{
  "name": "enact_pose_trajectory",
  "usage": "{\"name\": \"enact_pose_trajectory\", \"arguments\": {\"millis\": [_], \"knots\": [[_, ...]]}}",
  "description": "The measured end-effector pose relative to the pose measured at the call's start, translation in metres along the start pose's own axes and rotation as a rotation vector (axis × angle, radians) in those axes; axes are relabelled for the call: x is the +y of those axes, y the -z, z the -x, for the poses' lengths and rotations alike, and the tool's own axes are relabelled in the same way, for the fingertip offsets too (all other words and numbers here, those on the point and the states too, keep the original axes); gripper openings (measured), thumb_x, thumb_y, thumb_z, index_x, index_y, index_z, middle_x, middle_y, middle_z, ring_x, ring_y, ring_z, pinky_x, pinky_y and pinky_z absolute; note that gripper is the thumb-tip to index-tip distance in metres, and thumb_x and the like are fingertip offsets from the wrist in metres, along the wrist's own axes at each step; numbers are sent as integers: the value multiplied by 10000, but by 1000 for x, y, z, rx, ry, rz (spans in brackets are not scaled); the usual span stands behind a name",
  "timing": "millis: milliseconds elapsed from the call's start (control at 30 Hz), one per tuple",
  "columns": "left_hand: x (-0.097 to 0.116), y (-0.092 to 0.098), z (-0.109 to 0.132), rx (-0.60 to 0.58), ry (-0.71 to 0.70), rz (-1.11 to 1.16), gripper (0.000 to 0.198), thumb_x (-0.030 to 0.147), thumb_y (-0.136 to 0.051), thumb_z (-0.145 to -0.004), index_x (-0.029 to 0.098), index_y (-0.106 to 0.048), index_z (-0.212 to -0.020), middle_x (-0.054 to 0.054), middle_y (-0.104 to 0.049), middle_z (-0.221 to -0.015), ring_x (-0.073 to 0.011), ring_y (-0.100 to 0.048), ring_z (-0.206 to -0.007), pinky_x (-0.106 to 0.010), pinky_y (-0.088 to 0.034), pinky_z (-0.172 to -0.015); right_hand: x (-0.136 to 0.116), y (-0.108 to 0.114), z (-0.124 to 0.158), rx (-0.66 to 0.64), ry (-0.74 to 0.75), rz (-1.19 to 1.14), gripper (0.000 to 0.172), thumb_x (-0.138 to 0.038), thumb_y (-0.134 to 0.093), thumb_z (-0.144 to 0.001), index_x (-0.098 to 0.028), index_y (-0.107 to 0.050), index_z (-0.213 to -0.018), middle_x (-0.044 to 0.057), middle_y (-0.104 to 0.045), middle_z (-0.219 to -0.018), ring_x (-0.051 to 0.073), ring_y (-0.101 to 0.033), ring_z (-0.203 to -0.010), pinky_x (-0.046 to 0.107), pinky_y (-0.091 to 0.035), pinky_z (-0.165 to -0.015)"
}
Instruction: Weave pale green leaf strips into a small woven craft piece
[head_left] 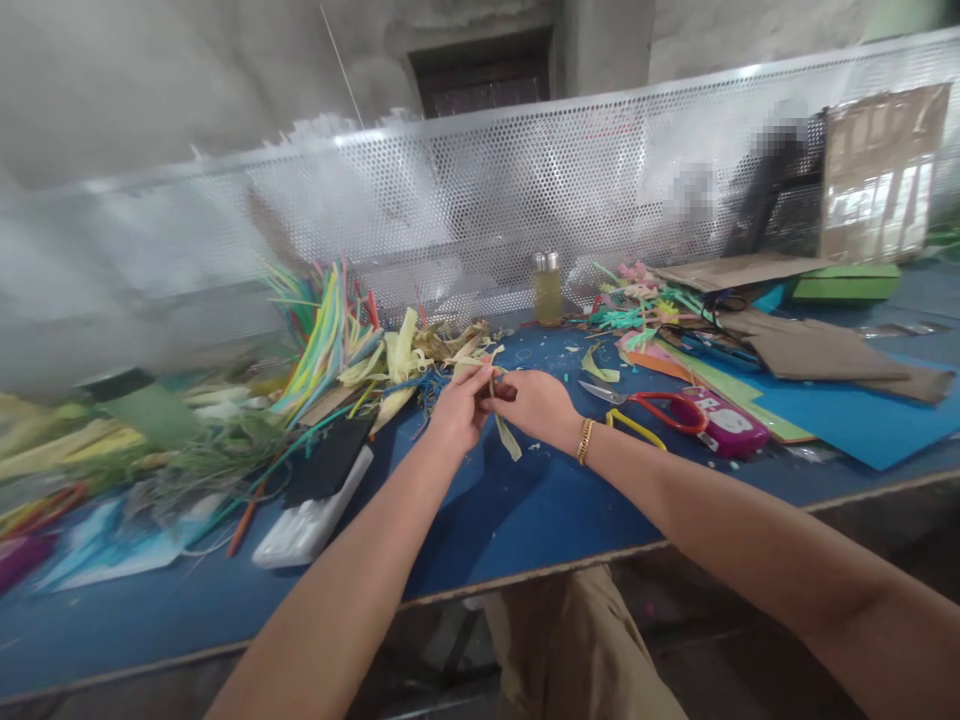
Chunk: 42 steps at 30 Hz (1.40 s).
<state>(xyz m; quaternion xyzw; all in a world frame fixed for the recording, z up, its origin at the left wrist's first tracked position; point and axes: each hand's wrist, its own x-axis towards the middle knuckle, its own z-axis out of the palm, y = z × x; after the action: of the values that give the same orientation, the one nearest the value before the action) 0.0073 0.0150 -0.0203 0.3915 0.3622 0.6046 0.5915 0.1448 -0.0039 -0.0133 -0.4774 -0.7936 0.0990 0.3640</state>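
Over the middle of the blue table, my left hand (459, 405) and my right hand (541, 405) meet at the fingertips. Both are closed on a pale green strip of dried husk (508, 440), whose end hangs down between them. More of the strip sticks out above my left fingers. Just behind lies a heap of pale husk pieces (403, 350). Right of my right hand are scissors with red handles (664, 408) and a yellow-handled tool (636, 428). A loose curled husk piece (600, 365) rests beyond the scissors' blades.
Colourful pipe cleaners (322, 340) stand at the back left. A dark flat object on a white case (315, 520) lies near my left forearm. A purple tape dispenser (724, 425), cardboard (825, 348) and blue paper (862, 425) are on the right. A bottle (548, 290) stands by the perforated metal panel (510, 180).
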Motion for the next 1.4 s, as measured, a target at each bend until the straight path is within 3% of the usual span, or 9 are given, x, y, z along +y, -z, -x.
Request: {"name": "enact_pose_trajectory", "arguments": {"millis": [133,233,367,533,667,1000,1200,1333,1400], "knots": [[0,2,-1,-34,-23,-27,371,259,-834,-598,201,-692,-936,17,-676,-776,-80,-552,-577,-215,-387,-522,4,-9,-3,-68,-117,-351,93,-182,-550,-728,-184,-578,-639,-2,-615,-652,126,-525,-620,242,-356,-583],[0,5,-3,-82,-63,-62,402,272,-839,-587,198,-699,-956,3,-692,-801,-89,-554,-605,-219,-381,-540,4,-6,-7,-121,-252,-668,79,-135,-495,-668,-187,-512,-612,-13,-553,-596,120,-487,-568,239,-369,-552],[-1,8,-5,-91,-163,-235,347,286,-805,-618,190,-721,-941,-4,-699,-765,-95,-518,-575,-227,-342,-528,5,-2,-10,-154,-296,-791,145,-156,-460,-715,-212,-411,-590,-31,-443,-516,122,-435,-511,257,-364,-533],[-1,11,-6,13,-362,-483,170,298,-767,-650,175,-751,-766,-49,-739,-942,-149,-590,-708,-261,-425,-631,11,-2,-8,-46,-71,-297,253,-330,-533,-854,-202,-486,-641,-13,-521,-608,135,-469,-598,263,-334,-588],[-1,10,-5,63,-432,-519,154,300,-763,-649,175,-756,-739,-63,-753,-927,-216,-646,-862,-302,-476,-760,8,0,-5,-31,19,-21,284,-304,-428,-948,-197,-591,-742,48,-662,-792,166,-567,-742,271,-345,-644],[-4,6,-1,158,-449,-545,156,246,-726,-663,177,-768,-796,-31,-736,-766,-208,-655,-802,-291,-476,-719,-2,1,1,-32,89,102,286,-254,-386,-976,-200,-619,-819,48,-694,-832,171,-602,-783,274,-340,-671],[-3,8,-4,-39,-248,-242,262,266,-803,-591,164,-739,-824,-26,-720,-776,-155,-629,-735,-274,-467,-706,0,6,1,-32,159,177,292,-326,-447,-962,-197,-654,-801,50,-696,-803,166,-592,-733,278,-322,-636],[1,8,-4,-84,-182,-93,300,224,-830,-555,180,-730,-834,-16,-712,-785,-125,-616,-726,-230,-430,-646,9,14,-3,135,63,154,438,-456,-412,-968,-195,-653,-712,40,-654,-695,158,-551,-658,285,-307,-604],[3,7,-3,-93,-153,-64,276,200,-817,-567,182,-733,-829,-19,-710,-790,-121,-607,-723,-220,-408,-611,15,17,-6,237,15,128,368,-411,-450,-956,-192,-678,-768,45,-663,-739,164,-560,-703,284,-334,-638]]}}
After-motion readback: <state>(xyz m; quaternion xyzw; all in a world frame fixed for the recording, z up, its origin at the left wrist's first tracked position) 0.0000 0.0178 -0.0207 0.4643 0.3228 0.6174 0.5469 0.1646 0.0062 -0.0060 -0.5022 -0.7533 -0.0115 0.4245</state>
